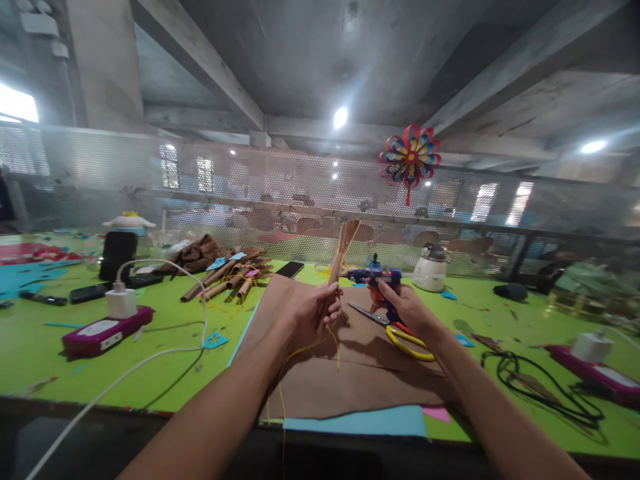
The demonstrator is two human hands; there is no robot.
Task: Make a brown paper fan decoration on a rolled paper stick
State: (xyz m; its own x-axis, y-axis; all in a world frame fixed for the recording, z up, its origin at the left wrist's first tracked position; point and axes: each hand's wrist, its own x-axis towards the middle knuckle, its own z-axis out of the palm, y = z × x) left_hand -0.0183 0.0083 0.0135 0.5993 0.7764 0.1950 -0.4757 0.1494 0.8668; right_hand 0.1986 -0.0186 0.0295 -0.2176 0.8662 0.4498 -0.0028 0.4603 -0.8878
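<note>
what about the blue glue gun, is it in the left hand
No, the right hand holds the blue glue gun, while the left hand holds a brown bundle.

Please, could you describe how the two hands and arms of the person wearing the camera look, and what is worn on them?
The left hand and the right hand wear no gloves. The left forearm and right forearm are bare, with no sleeve, watch or bracelet in view. Small details, such as thin rings, are too blurred to tell.
</note>
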